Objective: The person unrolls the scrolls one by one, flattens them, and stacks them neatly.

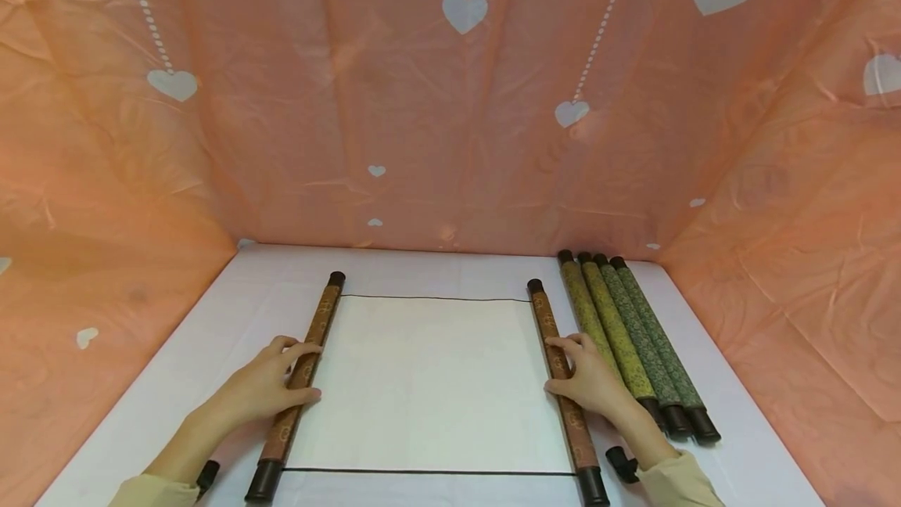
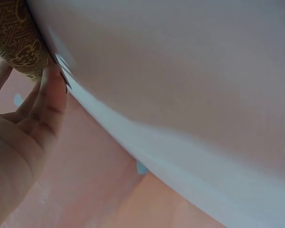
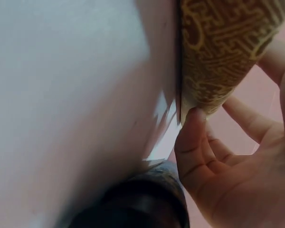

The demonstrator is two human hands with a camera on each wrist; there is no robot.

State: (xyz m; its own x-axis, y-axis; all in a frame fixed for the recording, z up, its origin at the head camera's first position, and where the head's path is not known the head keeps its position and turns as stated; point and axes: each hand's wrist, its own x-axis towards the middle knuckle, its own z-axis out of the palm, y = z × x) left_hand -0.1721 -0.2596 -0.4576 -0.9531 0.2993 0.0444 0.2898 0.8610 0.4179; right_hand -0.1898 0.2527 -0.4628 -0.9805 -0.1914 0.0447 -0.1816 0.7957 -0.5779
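A partly unrolled scroll lies on the table, its blank white paper (image 1: 429,390) spread between two brown rolls with gold patterns and dark end knobs. My left hand (image 1: 263,386) grips the left roll (image 1: 326,315) about midway, thumb and fingers on either side of it. On the other side, my right hand (image 1: 594,382) holds the right roll (image 1: 543,311) the same way. In the left wrist view, fingertips are at the edge of the patterned roll (image 2: 14,38). The right wrist view shows a fingertip against the underside of the patterned roll (image 3: 223,42), beside the paper.
Several rolled scrolls in yellow-green (image 1: 626,343) and darker green (image 1: 655,327) cloth lie side by side, close to my right hand. Under everything is a white tabletop (image 1: 436,272). An orange sheet with pale hearts (image 1: 394,116) hangs behind and at both sides.
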